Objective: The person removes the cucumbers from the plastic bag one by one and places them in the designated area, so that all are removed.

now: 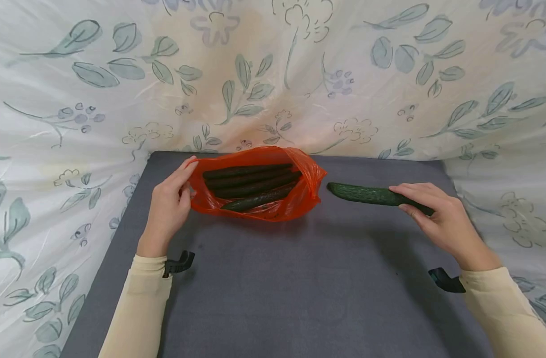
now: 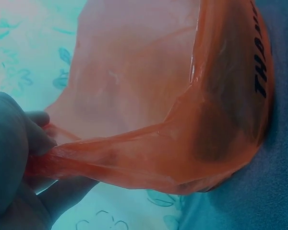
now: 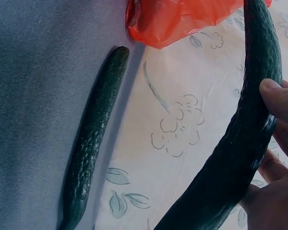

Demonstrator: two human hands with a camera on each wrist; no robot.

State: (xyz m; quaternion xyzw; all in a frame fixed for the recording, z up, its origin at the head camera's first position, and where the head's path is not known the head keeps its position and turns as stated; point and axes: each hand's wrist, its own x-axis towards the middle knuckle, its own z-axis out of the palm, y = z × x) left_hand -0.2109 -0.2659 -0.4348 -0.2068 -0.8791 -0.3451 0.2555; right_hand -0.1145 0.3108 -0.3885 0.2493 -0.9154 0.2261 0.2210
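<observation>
Head, red bag [image 1: 250, 158]: on surface [image 1: 277, 288], cucumbers [image 1: 255, 188] inside, left grip [image 1: 169, 204] pinching its left end.
Held cucumber [image 1: 362, 194]: right of bag, right grip [image 1: 447, 223] pinching it; probably bagging, next wants moving left.
Left wrist, rim [image 2: 120, 140]: bunched at grip.
Right wrist, spare cucumber [image 3: 96, 124]: on surface.

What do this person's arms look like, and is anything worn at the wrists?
The left sleeve and right sleeve are long, plain and pale cream. A black curved piece sits at the left wrist, and a similar dark piece at the right. No gloves or cables show.
</observation>
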